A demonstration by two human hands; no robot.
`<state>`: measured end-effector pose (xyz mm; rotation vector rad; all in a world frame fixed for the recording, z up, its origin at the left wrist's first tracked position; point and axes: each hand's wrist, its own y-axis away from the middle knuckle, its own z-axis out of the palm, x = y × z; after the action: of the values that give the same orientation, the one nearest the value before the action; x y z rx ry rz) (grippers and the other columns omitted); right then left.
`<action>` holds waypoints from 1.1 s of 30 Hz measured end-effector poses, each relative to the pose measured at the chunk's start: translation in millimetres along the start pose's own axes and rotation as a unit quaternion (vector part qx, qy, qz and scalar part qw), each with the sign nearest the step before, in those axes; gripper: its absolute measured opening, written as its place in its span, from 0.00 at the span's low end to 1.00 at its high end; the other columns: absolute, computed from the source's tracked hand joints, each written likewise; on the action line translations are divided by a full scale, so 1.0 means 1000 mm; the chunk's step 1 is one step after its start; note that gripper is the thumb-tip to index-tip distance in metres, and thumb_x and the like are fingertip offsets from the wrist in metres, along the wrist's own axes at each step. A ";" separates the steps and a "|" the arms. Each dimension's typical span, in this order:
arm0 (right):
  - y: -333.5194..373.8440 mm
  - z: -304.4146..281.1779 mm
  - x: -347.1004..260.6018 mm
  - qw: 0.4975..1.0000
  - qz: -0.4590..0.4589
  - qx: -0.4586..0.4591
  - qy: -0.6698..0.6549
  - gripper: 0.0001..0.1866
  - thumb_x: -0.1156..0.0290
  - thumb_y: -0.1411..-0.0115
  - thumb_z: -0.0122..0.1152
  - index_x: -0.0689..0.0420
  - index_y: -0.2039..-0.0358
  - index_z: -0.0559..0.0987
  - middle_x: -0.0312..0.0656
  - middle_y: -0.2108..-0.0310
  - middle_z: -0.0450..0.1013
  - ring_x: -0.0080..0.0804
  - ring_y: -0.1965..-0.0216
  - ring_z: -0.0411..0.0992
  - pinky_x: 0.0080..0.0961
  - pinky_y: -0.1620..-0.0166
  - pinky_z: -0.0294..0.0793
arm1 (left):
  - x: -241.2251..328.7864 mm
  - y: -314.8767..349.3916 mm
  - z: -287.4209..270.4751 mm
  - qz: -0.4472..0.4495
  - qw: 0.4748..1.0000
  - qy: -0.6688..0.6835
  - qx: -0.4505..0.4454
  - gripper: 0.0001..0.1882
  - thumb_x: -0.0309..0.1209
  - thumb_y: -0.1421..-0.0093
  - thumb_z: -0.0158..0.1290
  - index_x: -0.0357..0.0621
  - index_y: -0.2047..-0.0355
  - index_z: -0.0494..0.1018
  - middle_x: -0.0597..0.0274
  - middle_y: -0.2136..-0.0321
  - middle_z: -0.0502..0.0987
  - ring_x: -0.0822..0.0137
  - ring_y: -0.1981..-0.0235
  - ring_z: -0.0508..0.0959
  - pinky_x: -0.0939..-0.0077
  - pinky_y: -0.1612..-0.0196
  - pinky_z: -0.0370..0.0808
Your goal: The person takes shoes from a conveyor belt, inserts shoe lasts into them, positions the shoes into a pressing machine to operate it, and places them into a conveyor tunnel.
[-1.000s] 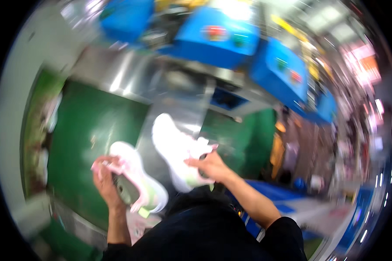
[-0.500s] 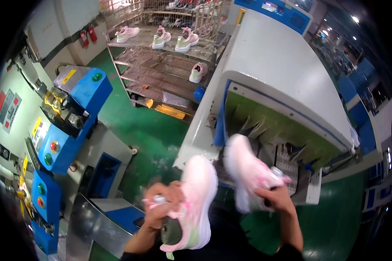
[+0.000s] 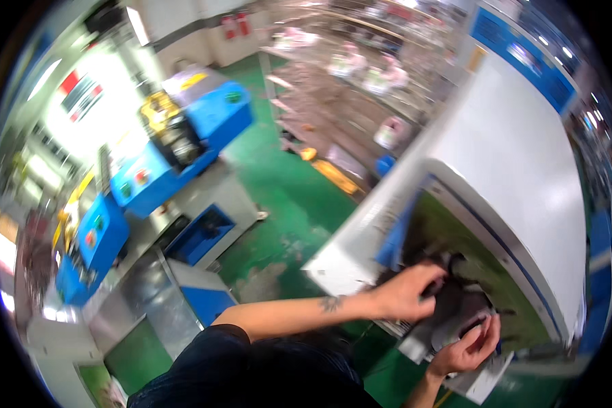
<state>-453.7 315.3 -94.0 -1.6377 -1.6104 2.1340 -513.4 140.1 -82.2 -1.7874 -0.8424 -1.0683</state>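
Observation:
At the mouth of the white machine, my left hand (image 3: 409, 294) reaches across from the left, its fingers curled beside a dark shape. Whatever is between those fingers is blurred and too dark to name. My right hand (image 3: 467, 348) is closer to me, fingers bent round the edge of a dark grey shoe (image 3: 452, 325) that lies in the opening. Shadow hides much of that shoe. Above both hands hangs a green curtain (image 3: 506, 275) with cut flaps. The white machine (image 3: 517, 143) rises behind it.
A metal rack (image 3: 333, 102) with several pink-and-white sneakers stands ahead. At left are blue control boxes (image 3: 214, 112) with coloured buttons and a metal-topped bench (image 3: 126, 309). A pinkish object (image 3: 115, 394) shows at the lower left edge. Two red extinguishers (image 3: 235, 26) hang on the wall.
The pink sneakers that both hands held are out of my hands. Both hands have moved right to the machine's mouth, and the view has swung so the scene shifts right.

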 end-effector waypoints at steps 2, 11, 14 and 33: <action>0.026 0.042 -0.044 0.985 -0.058 -0.104 -0.125 0.13 0.80 0.43 0.49 0.69 0.57 0.70 0.49 0.56 0.69 0.41 0.54 0.68 0.34 0.48 0.66 | 0.033 0.058 -0.021 0.027 0.997 0.057 0.034 0.20 0.23 0.53 0.50 0.35 0.57 0.68 0.44 0.59 0.71 0.47 0.54 0.71 0.62 0.52 0.69; 0.231 0.139 -0.325 0.551 -0.187 -0.705 -0.404 0.05 0.83 0.51 0.53 0.63 0.73 0.76 0.47 0.70 0.77 0.35 0.69 0.76 0.24 0.63 0.74 | 0.056 0.435 -0.091 -0.182 0.763 -0.044 0.618 0.12 0.28 0.43 0.49 0.41 0.58 0.71 0.59 0.65 0.76 0.68 0.62 0.74 0.73 0.57 0.71; 0.304 0.106 -0.388 0.306 -0.320 -0.757 -0.481 0.04 0.81 0.47 0.54 0.64 0.71 0.77 0.47 0.68 0.77 0.31 0.66 0.76 0.24 0.62 0.75 | 0.057 0.603 -0.056 -0.272 0.480 -0.095 0.829 0.10 0.29 0.44 0.50 0.42 0.61 0.72 0.56 0.62 0.75 0.64 0.60 0.75 0.71 0.56 0.71; 0.915 -0.239 -0.674 -0.103 -0.693 -0.440 -0.561 0.38 0.40 0.57 0.67 0.63 0.59 0.75 0.56 0.60 0.74 0.47 0.59 0.73 0.37 0.56 0.72 | 0.029 0.773 0.278 -0.558 -0.172 -0.276 0.764 0.19 0.23 0.47 0.49 0.34 0.53 0.69 0.52 0.47 0.69 0.53 0.44 0.68 0.55 0.41 0.60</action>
<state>509.5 -315.0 -242.3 -2.4130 1.8625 0.0162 249.6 89.6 -383.1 -1.8132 2.7284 -0.9974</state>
